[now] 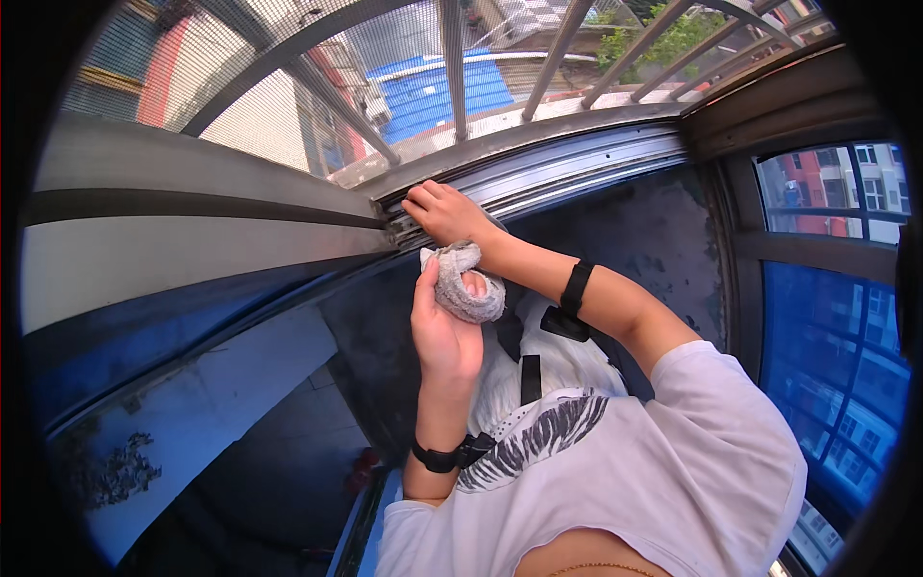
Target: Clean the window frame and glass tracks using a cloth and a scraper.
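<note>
My left hand (448, 335) is turned palm up, its thumb and fingers closed on a bunched grey terry cloth (472, 288). The cloth is looped over the fingertips, just below my right wrist. My right hand (448, 215) lies back up, with bent fingers at the left end of the metal sliding-window track (577, 169), beside the edge of the window frame (216, 252). Its palm and the undersides of its fingers are hidden, so whether it holds anything cannot be told.
Beyond the track stand metal security bars (453, 72) with mesh at the left. A blue-tinted window pane (829, 360) in a dark frame is at the right. A pale stained panel (216, 389) lies at the lower left. Black straps are on both forearms.
</note>
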The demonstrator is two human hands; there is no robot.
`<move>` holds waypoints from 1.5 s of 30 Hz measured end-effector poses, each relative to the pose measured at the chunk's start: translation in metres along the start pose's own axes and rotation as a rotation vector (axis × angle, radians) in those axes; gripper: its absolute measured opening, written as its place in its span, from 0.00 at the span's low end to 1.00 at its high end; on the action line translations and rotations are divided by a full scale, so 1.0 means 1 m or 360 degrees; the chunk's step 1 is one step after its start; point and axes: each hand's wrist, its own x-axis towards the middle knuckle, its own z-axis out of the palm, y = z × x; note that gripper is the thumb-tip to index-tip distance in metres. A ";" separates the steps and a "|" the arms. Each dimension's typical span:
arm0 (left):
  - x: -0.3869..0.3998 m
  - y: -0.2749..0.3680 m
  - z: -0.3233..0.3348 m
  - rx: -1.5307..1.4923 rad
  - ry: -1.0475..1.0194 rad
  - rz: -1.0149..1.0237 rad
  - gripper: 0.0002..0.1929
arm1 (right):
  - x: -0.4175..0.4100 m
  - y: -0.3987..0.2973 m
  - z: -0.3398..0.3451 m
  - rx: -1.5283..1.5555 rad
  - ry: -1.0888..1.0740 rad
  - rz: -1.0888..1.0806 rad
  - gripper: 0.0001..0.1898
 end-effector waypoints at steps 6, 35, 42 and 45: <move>-0.004 0.002 -0.007 -0.0011 0.0006 0.0023 0.16 | 0.018 -0.006 0.019 0.0367 0.0156 0.0066 0.08; 0.005 -0.027 0.001 -0.0175 0.0120 0.0201 0.14 | 0.080 0.029 -0.032 0.0093 -0.1390 -0.0186 0.22; 0.001 -0.047 0.004 -0.0220 0.0177 0.0293 0.14 | 0.059 0.043 -0.041 -0.0096 -0.1212 -0.0387 0.20; 0.000 -0.051 0.015 -0.0203 0.0229 0.0293 0.14 | 0.054 0.049 -0.027 0.0008 -0.1219 -0.0318 0.24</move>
